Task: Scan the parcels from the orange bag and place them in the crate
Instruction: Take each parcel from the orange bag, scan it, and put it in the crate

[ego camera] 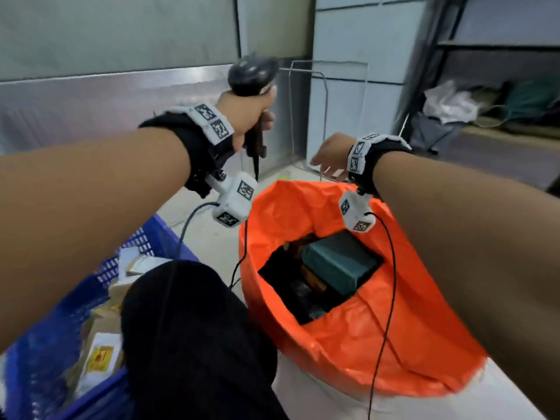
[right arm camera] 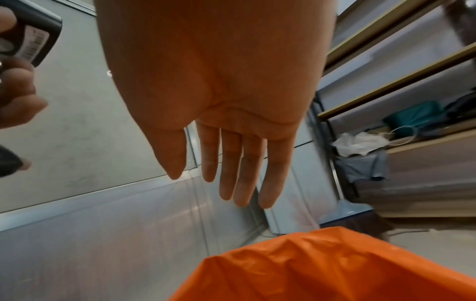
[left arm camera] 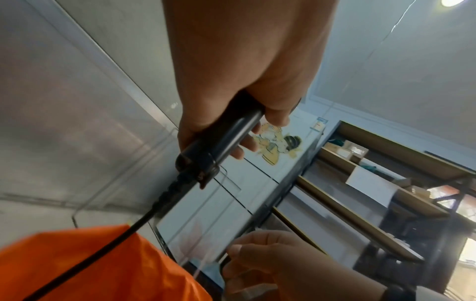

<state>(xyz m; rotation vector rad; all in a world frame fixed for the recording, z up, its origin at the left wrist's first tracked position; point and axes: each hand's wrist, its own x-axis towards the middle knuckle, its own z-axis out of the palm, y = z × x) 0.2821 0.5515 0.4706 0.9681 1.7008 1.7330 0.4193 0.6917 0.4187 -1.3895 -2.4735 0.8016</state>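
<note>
My left hand (ego camera: 251, 113) grips the handle of a black barcode scanner (ego camera: 251, 74), held upright above the floor left of the orange bag (ego camera: 357, 338); its handle (left arm camera: 221, 140) shows in the left wrist view. The bag stands open with a dark green parcel (ego camera: 339, 262) and other dark parcels inside. My right hand (ego camera: 328, 157) hovers over the bag's far rim, fingers (right arm camera: 229, 173) straight and spread, holding nothing. The blue crate (ego camera: 54, 338) at lower left holds several parcels, partly hidden by my knee.
A black cable (ego camera: 385, 298) hangs from the right wrist across the bag. A wire rack (ego camera: 324, 116) stands against the wall behind the bag. Shelves (ego camera: 497, 47) with a white plastic bag (ego camera: 448, 101) are at the right. My dark-clad knee (ego camera: 197, 338) sits between crate and bag.
</note>
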